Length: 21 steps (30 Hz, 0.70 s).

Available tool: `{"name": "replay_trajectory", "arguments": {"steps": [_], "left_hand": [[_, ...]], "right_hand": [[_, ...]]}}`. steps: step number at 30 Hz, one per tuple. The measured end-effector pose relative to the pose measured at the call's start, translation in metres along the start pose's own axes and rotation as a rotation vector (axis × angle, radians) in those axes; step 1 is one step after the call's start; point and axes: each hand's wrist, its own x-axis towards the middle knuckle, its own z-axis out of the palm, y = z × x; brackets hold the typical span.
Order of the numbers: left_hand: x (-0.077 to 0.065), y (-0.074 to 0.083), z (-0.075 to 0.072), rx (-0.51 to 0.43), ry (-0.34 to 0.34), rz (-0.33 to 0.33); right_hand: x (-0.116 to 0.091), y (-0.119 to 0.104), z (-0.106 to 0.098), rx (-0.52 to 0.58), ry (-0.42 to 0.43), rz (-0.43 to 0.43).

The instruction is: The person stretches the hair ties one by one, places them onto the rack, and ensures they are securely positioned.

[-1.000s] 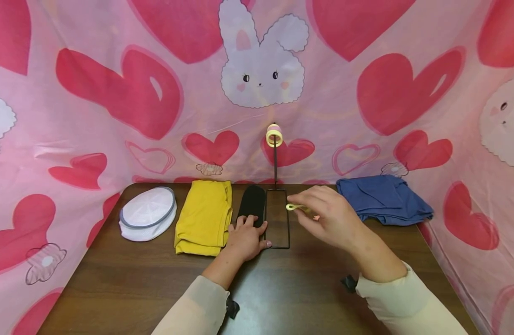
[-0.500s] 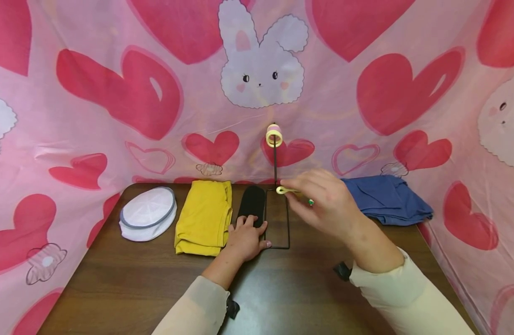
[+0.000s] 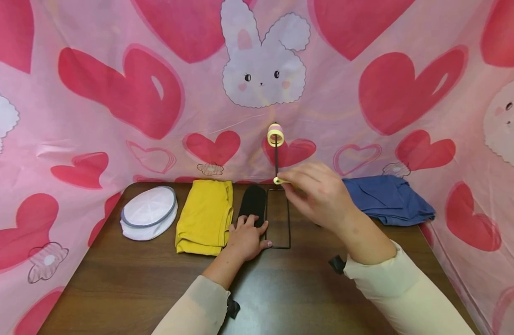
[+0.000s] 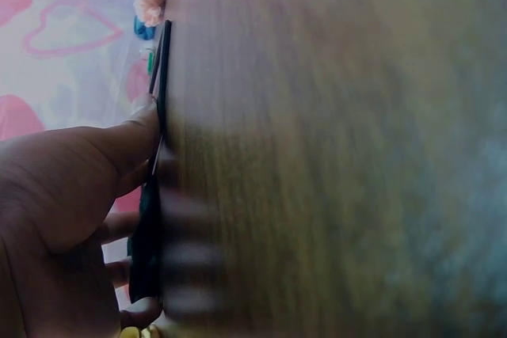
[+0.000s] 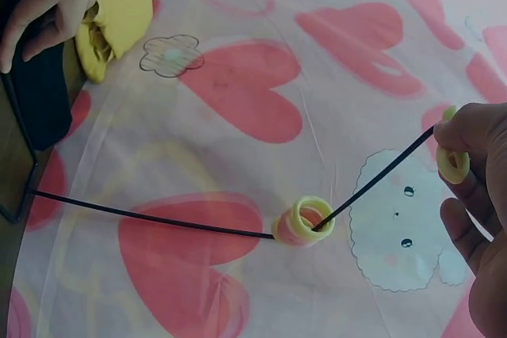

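My right hand (image 3: pixel 321 197) pinches a soft yellow hair tie (image 3: pixel 277 180) between thumb and fingertips, at the free tip of a black wire stand (image 3: pixel 276 160). In the right wrist view the tip of the wire arm (image 5: pixel 376 182) meets the held hair tie (image 5: pixel 454 165). Farther along the wire, a stack of yellow and pink hair ties (image 3: pixel 275 135) is threaded at the bend. My left hand (image 3: pixel 245 239) rests flat on a black oblong, cloth-like piece (image 3: pixel 253 201), its thumb on the stand's rectangular base (image 3: pixel 289 223).
Left of the black piece lie folded yellow cloth (image 3: pixel 204 216) and a white cap-like cloth item (image 3: pixel 149 209) with a grey-blue rim. Folded blue cloth (image 3: pixel 386 200) lies at the back right. Pink heart-printed fabric (image 3: pixel 340 83) walls the brown table (image 3: pixel 282 293).
My right hand has moved up and left, bringing the hair tie to the tip of the wire. My left hand has stayed in place on the black piece and base.
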Motion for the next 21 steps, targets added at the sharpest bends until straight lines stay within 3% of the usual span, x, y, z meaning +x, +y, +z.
{"name": "replay_trajectory", "arguments": {"steps": [8, 14, 21], "left_hand": [[0.001, 0.000, 0.000, -0.003, 0.003, -0.001], [0.000, 0.000, 0.000, 0.001, -0.008, -0.003], [0.000, 0.000, 0.000, -0.004, -0.006, 0.001]], "right_hand": [[0.008, 0.012, 0.009, -0.042, -0.026, 0.003], [0.012, 0.027, 0.020, -0.010, 0.016, 0.051], [0.013, 0.042, 0.031, -0.052, 0.068, 0.103]]}}
